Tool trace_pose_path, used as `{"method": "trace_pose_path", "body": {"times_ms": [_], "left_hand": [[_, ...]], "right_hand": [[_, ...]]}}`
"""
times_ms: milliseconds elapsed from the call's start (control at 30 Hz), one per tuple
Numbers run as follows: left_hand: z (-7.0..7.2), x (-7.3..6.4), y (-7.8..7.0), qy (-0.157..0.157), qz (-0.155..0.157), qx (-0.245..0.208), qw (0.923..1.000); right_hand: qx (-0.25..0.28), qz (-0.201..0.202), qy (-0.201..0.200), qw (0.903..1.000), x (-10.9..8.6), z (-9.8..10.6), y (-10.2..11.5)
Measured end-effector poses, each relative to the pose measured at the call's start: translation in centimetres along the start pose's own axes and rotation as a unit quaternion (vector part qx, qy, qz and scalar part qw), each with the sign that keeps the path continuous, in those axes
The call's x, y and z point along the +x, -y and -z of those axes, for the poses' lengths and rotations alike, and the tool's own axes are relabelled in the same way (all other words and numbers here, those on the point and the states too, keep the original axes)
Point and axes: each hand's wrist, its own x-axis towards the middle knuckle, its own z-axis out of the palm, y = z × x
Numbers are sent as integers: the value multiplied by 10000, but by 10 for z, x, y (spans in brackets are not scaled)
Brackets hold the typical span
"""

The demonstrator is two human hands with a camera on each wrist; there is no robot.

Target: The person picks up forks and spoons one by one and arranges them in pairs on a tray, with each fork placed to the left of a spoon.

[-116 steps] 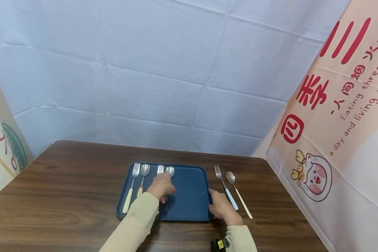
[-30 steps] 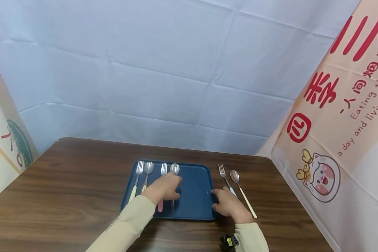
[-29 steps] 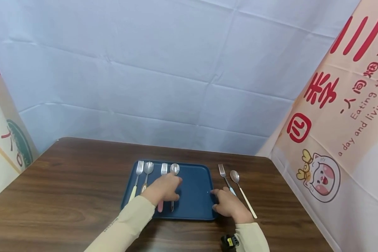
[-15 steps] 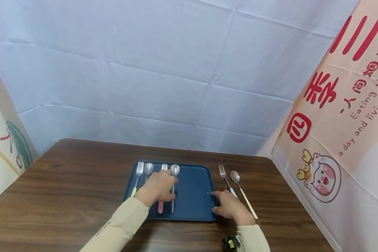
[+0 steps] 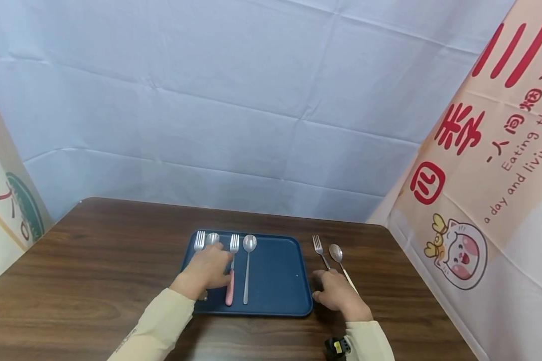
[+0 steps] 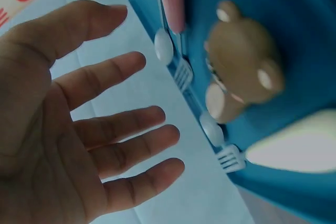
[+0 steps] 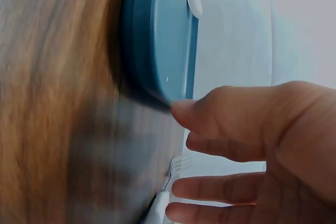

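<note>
On the blue tray [image 5: 280, 281] lie two forks and two spoons. My left hand [image 5: 208, 268] hovers with spread fingers over the left part, hiding much of the pale-handled fork [image 5: 199, 239] and the spoon with a brown bear handle [image 6: 244, 61]. To its right lie a pink-handled fork [image 5: 230, 291] and an all-metal spoon [image 5: 247, 273]. Beyond the tray's right edge, my right hand [image 5: 341, 293] is over the table with its fingers apart, holding nothing. Its fingers cover the handle of a fork [image 5: 318, 245]. A cream-handled spoon [image 5: 336, 253] is just beyond.
The dark wooden table [image 5: 117, 250] extends to both sides of the tray. A pale cloth [image 5: 208, 125] hangs behind it, and a printed cloth [image 5: 479, 200] stands along the right.
My left hand let go of the all-metal spoon, which stays on the tray, and moved left. My right hand shifted right from the tray's edge toward the fork on the table.
</note>
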Motion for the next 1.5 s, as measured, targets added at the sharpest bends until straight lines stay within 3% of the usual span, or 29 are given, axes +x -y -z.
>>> {"method": "trace_pose_path", "body": {"times_ms": [433,600,867,1133,1300,1500], "left_hand": [[5,-20,28,-189,590,-394,9973],[5,-24,33,-100,939,-205,9953],[7,-32,35,202,1629,-164,9863],[10,-40,36,520,2157,-682,9727],[7,-42,36,514,2290,-816,9686],[2,-44,37,443,2156,-1044,9699]], "right_hand": [[-221,-23,-242,9995,1,4,-15],[-155,-65,-197,9997,2,6,-18],[-70,-139,-184,9997,5,1,-24],[-43,-169,-96,9998,8,0,-29],[-96,-248,69,9996,8,-1,-32],[-179,-162,63,9997,10,-2,-34]]}}
